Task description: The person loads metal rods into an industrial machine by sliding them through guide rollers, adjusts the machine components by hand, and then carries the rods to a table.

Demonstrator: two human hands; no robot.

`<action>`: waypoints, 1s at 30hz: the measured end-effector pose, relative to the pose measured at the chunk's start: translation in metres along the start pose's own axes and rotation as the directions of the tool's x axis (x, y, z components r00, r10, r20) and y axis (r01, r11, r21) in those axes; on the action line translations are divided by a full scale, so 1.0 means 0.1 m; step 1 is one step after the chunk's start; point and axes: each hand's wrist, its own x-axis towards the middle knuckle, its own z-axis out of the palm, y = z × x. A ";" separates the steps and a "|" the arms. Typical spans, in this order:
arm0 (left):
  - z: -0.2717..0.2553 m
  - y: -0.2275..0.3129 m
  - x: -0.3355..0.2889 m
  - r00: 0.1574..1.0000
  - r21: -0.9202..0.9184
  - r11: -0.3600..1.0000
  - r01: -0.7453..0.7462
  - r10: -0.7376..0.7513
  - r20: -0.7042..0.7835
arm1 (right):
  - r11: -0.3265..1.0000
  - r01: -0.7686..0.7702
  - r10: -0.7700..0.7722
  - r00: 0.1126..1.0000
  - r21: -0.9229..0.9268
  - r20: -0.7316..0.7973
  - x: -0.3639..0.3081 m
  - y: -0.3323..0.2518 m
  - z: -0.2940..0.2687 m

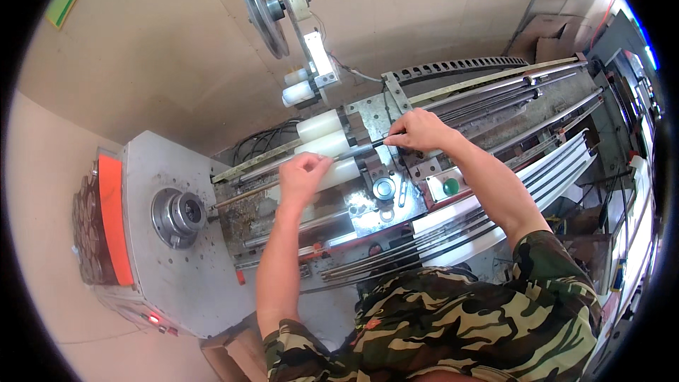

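Note:
My right hand (pixel 422 131) is closed in a pinch on a thin dark rod (pixel 368 148) above the metal carriage plate (pixel 368 223). My left hand (pixel 304 178) has its fingers pressed together beside the white rollers (pixel 324 145). Whatever lies between its fingertips is too small to make out. The rod slants across the rollers between my two hands. On the carriage, nearer to me, sit a round metal knob (pixel 384 189) and a green push button (pixel 451 186).
A grey headstock with a metal chuck (pixel 178 218) stands at the left. Behind the rails rises an arm with a large pulley wheel (pixel 265 14). Several long rods lie on a white curved tray (pixel 460 235) close to my body. A cable chain (pixel 460 69) runs along the back.

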 end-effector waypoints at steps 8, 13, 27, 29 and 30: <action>0.06 0.00 0.08 0.999 -0.272 0.962 0.016 -0.024 -0.028 | 1.000 0.007 -0.007 0.999 0.006 -0.038 -0.05 0.13 -0.03; 0.08 -0.01 0.24 0.973 -0.198 0.952 0.232 -0.230 0.031 | 0.999 0.044 -0.043 0.996 0.015 -0.075 -0.04 0.16 0.05; -0.02 0.36 0.23 0.913 0.435 0.811 -0.391 0.284 0.291 | 0.998 0.058 -0.056 0.993 0.007 -0.107 -0.05 0.30 0.09; 0.01 0.40 0.31 0.835 0.622 0.559 -0.549 0.323 0.446 | 0.998 0.055 -0.056 0.995 -0.011 -0.080 0.00 0.41 0.15; -0.02 0.35 0.34 0.849 0.662 0.545 -0.514 0.210 0.486 | 0.997 0.070 -0.072 0.995 -0.025 -0.074 0.04 0.30 0.18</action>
